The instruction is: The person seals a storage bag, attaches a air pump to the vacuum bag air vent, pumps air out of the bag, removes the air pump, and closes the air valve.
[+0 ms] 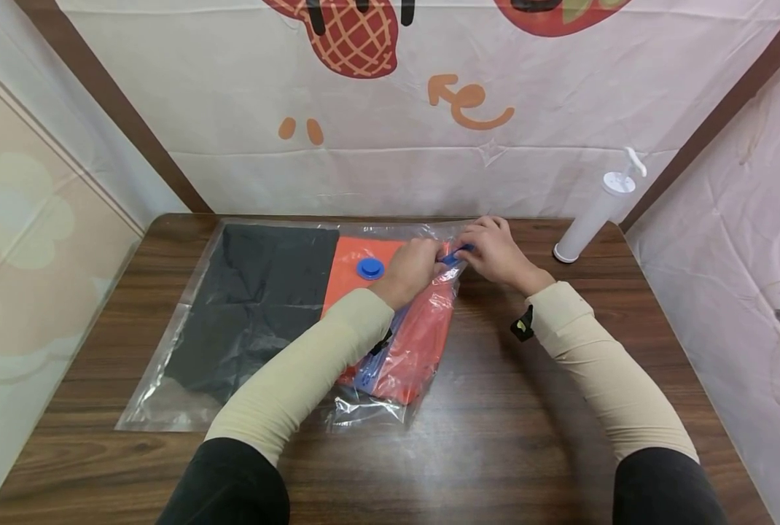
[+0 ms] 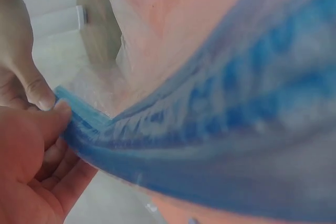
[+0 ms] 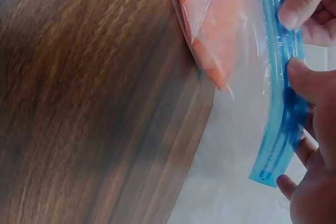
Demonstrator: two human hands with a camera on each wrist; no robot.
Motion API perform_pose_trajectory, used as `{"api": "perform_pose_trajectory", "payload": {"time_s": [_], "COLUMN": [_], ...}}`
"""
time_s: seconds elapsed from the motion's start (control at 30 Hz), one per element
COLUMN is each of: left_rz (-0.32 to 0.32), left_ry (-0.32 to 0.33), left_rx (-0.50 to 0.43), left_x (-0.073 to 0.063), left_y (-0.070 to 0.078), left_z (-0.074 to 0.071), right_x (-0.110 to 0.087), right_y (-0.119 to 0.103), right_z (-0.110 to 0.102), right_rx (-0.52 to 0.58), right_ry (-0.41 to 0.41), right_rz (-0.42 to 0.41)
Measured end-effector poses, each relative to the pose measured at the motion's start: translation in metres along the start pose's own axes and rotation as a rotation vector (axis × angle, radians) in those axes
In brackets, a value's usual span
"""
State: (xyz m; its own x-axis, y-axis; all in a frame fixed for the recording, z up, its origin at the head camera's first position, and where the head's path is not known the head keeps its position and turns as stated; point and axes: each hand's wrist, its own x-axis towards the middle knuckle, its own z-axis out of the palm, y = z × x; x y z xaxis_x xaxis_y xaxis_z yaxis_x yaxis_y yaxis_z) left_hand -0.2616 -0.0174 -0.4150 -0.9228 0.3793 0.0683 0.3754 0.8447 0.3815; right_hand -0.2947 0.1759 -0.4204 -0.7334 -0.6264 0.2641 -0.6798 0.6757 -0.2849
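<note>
A clear plastic storage bag [image 1: 189,405] lies on the table, with a black folded item [image 1: 252,292] and an orange-red one [image 1: 423,343] inside it. A blue zip seal [image 3: 275,145] runs along its right part, lifted and bent at the far end. My left hand [image 1: 412,270] pinches this seal between thumb and fingers. Just to its right, my right hand [image 1: 491,251] grips the seal near its end, thumb on the near face. A darker blue piece on the strip shows beside the right fingers in the right wrist view. Left of the hands sits a round blue valve [image 1: 370,268].
A white hand pump [image 1: 590,215] with a raised handle stands upright at the table's back right. Behind the wooden table [image 1: 495,437] hangs a printed cloth [image 1: 390,168], with more cloth on both sides.
</note>
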Motion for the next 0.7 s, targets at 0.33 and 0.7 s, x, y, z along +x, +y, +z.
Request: {"api": "perform_pose_trajectory", "payload": {"time_s": [0.33,0.7], "left_rz": [0.009,0.027], "left_ry": [-0.010,0.009], "left_rx": [0.018,0.030], "left_x": [0.0005,-0.0002], "left_y": [-0.0009,-0.0038], "left_z": [0.0007,0.0037], "right_x": [-0.0001,0.0008], "right_y": [-0.0021,-0.0008], "right_z": [-0.0009,0.0059], "right_rx": [0.001,-0.008], "right_ry": [-0.043,-0.015], "right_rz": [-0.010,-0.024]}}
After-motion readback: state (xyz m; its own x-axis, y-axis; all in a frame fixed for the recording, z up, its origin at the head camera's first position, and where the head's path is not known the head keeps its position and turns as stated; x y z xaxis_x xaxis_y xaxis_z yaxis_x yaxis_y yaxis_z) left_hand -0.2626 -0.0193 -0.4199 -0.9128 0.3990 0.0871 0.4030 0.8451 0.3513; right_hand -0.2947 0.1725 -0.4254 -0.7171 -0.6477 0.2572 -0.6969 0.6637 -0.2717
